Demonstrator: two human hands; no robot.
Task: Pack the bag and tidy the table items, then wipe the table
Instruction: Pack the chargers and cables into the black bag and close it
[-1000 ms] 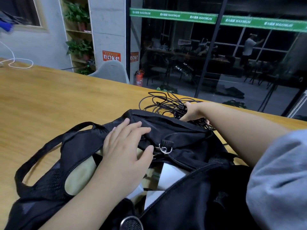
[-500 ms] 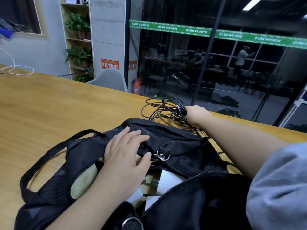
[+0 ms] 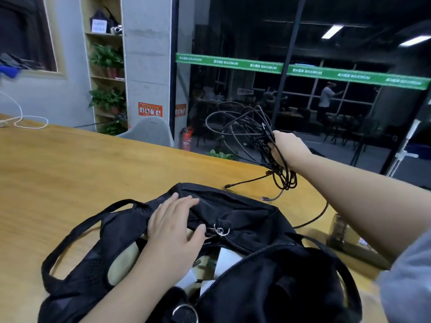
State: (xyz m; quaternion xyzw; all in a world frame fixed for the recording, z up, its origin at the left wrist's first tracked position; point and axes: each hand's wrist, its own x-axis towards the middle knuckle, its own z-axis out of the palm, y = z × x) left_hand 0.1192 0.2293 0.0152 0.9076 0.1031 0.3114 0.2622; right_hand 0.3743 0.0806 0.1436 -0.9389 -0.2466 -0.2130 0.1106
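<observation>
While your left hand (image 3: 173,231) is lying with fingers spread on the open bag (image 3: 233,220) near you on the desk (image 3: 70,173), your right hand (image 3: 288,148), fingers clenching the tangled cables (image 3: 254,136) above the far right edge, is only partway through packing, with wiping judged still ahead.

far side of the room: wooden shelf unit (image 3: 106,66) with potted green plants (image 3: 106,57) on its middle shelves. grey chair (image 3: 149,131) backs up to the table's far edge. red fire extinguisher (image 3: 186,139) on the floor by the glass wall. green banner (image 3: 300,71) reads "maximum". white cord (image 3: 22,117) loops at far left.
</observation>
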